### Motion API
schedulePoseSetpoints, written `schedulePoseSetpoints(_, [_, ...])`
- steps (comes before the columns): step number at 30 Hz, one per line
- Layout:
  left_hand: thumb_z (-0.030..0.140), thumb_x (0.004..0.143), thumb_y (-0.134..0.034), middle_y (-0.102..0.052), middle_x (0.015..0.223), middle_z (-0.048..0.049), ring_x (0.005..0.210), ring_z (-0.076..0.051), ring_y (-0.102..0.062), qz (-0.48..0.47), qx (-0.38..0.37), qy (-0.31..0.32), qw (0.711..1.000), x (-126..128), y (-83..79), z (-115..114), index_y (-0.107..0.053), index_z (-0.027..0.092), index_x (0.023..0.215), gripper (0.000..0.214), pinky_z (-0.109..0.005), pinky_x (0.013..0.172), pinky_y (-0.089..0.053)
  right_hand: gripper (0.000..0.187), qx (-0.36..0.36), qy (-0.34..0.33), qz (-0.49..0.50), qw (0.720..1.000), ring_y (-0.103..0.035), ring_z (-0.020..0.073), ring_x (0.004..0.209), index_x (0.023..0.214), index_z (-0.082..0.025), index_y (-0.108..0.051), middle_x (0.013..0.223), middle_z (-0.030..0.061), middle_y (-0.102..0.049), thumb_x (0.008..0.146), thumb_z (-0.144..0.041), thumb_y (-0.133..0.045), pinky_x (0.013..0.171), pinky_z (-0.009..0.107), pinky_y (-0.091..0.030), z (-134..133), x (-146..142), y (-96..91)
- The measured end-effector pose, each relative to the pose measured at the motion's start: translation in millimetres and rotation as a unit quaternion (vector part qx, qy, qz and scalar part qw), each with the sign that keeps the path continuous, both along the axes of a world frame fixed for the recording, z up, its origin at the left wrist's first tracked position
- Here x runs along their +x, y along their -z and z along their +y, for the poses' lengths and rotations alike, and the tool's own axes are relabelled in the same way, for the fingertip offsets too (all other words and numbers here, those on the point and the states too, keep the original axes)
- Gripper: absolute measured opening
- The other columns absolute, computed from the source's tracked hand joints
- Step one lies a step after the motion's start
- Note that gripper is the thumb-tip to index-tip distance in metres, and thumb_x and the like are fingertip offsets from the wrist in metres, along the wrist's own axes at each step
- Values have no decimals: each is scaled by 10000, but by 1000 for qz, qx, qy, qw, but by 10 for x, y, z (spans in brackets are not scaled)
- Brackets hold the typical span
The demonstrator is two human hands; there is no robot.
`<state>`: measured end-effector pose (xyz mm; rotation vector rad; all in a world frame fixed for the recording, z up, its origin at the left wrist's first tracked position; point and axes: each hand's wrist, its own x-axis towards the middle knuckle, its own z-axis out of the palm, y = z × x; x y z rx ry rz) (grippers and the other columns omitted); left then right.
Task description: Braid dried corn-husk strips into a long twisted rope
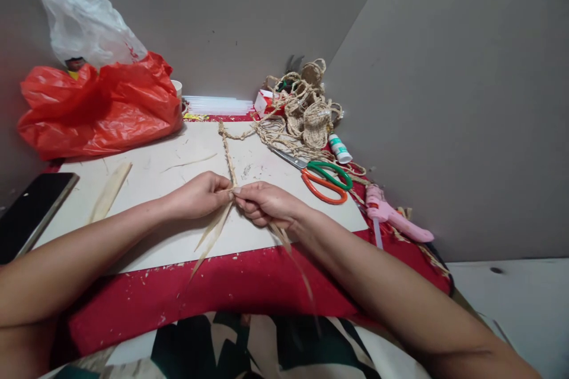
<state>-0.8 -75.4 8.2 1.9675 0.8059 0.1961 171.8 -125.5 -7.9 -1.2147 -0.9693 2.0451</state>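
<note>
A braided straw cord (228,154) runs down the white board (178,151) to my fingertips. My left hand (207,194) pinches the lower end of the braid, thumb against the fingers. Right beside it, my right hand (262,201) is closed on the same end, the fingertips of both hands meeting. Loose flat straw strands (214,234) hang below my left hand. More thin strands (287,243) trail from under my right hand past the board's front edge. From its far end, the braid bends right toward a heap of braided cord (306,112).
Scissors (326,174) with green and orange handles lie right of my hands, near a pink glue gun (395,213) and a white-green spool (340,149). A red plastic bag (106,109) stands back left. A phone (33,210) and a flat straw strip (111,189) lie left.
</note>
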Motion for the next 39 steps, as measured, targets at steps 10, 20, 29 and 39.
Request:
schedulePoseSetpoints(10, [297,880,-295,-619,637,-92,552,-194,-556,261,342,33,902,33,-224,-349,-602,144,830,347,-291,526,-339,220,-2,153,24,988,-100,20,332,661,-140,-502,383,-113,-231,846,-256,-470,319,146,-69,-163,-193,0])
schedulePoseSetpoints(20, [112,785,-362,-640,679,-110,584,-224,-604,280,375,105,877,66,-109,-576,-563,72,1001,298,-298,509,-374,230,8,147,32,989,-107,9,347,569,-156,-416,404,-111,-226,768,-198,-522,332,147,-64,-190,-219,7])
schedulePoseSetpoints(29, [259,824,-414,-556,619,-4,552,-105,-460,12,200,-90,976,0,-256,-249,-574,154,738,210,-239,554,-349,117,-34,94,129,987,-58,16,394,704,-130,-515,469,-120,-163,780,-215,-544,337,131,-76,-141,-40,32])
schedulePoseSetpoints(39, [207,766,-464,-319,462,66,387,-42,-227,-107,-280,-119,947,140,42,-148,-513,143,634,154,-211,400,-193,145,-27,23,100,994,-59,20,401,723,-140,-511,468,-120,-178,780,-261,-568,345,127,-79,-73,42,21])
